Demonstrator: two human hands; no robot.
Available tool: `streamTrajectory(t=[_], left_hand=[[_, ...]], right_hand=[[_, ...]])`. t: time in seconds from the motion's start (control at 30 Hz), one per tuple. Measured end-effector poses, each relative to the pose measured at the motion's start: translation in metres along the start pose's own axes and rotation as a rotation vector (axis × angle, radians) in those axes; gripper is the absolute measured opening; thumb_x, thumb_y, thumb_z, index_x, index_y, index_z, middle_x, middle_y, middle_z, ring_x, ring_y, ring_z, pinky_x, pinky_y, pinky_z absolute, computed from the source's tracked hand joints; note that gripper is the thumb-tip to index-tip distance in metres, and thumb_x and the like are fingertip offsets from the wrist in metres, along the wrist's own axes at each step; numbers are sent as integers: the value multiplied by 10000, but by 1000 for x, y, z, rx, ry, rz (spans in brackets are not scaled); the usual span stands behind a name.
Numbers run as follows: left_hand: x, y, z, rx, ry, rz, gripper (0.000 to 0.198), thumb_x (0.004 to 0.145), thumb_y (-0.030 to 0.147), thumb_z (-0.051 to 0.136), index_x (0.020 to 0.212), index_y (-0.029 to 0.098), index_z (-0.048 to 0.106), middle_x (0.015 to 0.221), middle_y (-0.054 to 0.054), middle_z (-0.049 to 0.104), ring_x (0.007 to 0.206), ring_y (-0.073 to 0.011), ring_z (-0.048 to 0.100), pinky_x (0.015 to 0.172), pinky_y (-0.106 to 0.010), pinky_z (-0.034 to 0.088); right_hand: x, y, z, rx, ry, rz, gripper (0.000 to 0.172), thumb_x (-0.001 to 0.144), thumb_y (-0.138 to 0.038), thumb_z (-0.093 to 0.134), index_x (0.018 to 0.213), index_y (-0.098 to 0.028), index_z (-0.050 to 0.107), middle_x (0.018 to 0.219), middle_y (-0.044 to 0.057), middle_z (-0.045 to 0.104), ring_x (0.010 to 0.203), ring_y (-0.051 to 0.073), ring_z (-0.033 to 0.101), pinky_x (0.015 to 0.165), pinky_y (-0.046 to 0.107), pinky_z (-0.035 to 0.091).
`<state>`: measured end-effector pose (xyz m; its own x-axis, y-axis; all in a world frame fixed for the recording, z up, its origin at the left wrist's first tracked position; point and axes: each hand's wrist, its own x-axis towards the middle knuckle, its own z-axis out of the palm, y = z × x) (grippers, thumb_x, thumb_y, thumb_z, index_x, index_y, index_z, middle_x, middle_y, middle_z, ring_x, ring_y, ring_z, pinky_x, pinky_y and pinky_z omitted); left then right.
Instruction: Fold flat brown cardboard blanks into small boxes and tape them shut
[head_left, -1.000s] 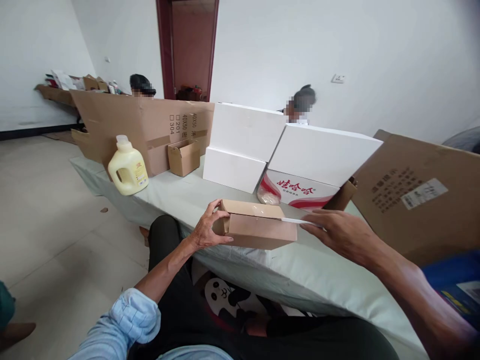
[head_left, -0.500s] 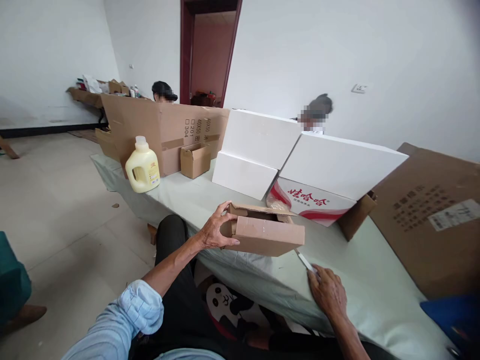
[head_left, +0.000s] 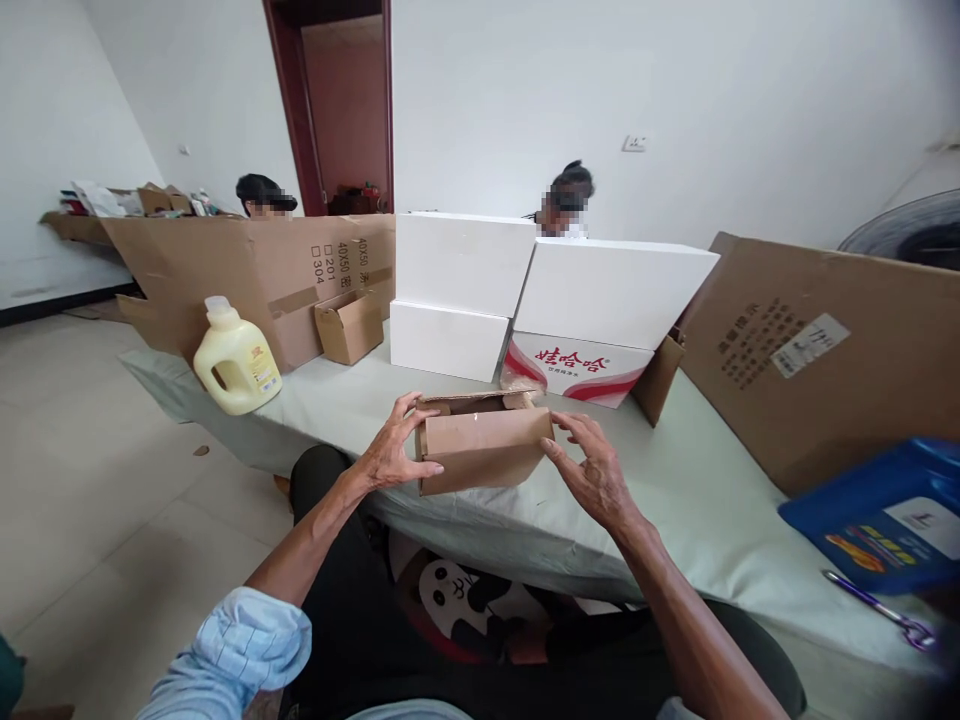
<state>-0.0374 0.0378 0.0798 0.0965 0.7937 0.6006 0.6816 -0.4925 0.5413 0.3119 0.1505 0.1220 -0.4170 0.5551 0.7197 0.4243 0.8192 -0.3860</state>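
Observation:
A small brown cardboard box (head_left: 484,448) stands open at the top near the front edge of the cloth-covered table (head_left: 675,490). My left hand (head_left: 397,445) grips its left end, fingers over the upper edge and thumb on the front face. At the right end is my right hand (head_left: 592,470), its fingers apart and the tips at the box's corner; it holds nothing. Behind the box lies some clear plastic wrap (head_left: 523,385), in front of a white carton with red waves (head_left: 574,368).
White boxes (head_left: 465,262) are stacked behind. A yellow jug (head_left: 236,360) and a small open carton (head_left: 351,328) stand left. Large cardboard (head_left: 795,370), a blue container (head_left: 885,520) and a purple metal tool (head_left: 870,600) are right. Two people sit beyond the boxes.
My right hand has let go of the white-handled blade and moved up to the box's right end. The blade is no longer visible. The view has turned right.

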Motion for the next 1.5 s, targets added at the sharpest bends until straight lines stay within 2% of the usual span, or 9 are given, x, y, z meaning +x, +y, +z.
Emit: streamTrajectory(t=[0.13,0.3,0.5,0.67,0.8,0.97,1.17,1.37,1.5], left_hand=[[10,8,-10,6,-12,41,767,786,450,965,1463,262,658,1740,-196,322,1595,-459,414,1266,-670,435],[18,22,-19,-13,-56,55,629,852,479,907,1405,259,705,1659,-182,486,1534,-417,508,1254,-623,464],[37,49,-29,174,-61,53,325,931,432,828,1221,286,806,1551,-119,626,1502,-414,524,1208,-660,465],[65,74,-21,310,-172,105,203,957,386,802,1116,268,850,1389,-106,722,1460,-418,535,1160,-629,481],[76,87,-12,311,-214,85,72,947,292,803,966,256,863,1210,-78,770,1284,-346,657,1101,-552,511],[75,94,-7,312,-178,11,116,946,190,775,892,249,858,1212,-62,773,1214,-303,686,1035,-497,533],[74,86,1,274,-94,20,152,922,135,776,849,249,845,1133,-56,769,1109,-268,696,993,-465,553],[71,90,7,375,-15,146,173,901,91,775,776,210,764,1061,-68,752,1089,-278,669,948,-457,516],[68,93,9,453,-27,218,172,932,103,746,802,208,709,1026,-78,746,1077,-289,642,905,-447,488]], right_hand=[[-2,-10,-2,54,-64,75,410,1051,-579,634,1272,-237,686,1089,99,735,980,275,682,857,438,594],[-7,-25,-6,95,-90,168,365,1029,-587,655,1130,-236,667,1044,66,709,905,244,670,823,390,580],[-5,-33,6,103,-49,194,395,1019,-589,639,1184,-235,693,1047,70,722,910,254,656,846,401,571],[1,-40,16,158,-13,190,333,1001,-523,651,1133,-230,736,1074,84,739,941,254,663,886,399,557],[7,-44,20,199,-26,200,309,980,-496,636,1066,-233,773,1014,73,755,902,252,660,845,378,526],[11,-44,23,251,-59,326,351,923,-527,649,1011,-216,786,882,42,744,780,224,630,698,326,462],[14,-45,23,276,-62,374,330,879,-510,639,928,-208,762,792,16,703,737,207,599,647,304,409],[12,-45,25,281,-64,389,349,889,-504,625,972,-204,782,811,16,712,761,208,612,668,300,415],[11,-44,26,271,-45,386,333,885,-491,622,954,-202,770,792,14,699,738,200,593,657,298,405]])
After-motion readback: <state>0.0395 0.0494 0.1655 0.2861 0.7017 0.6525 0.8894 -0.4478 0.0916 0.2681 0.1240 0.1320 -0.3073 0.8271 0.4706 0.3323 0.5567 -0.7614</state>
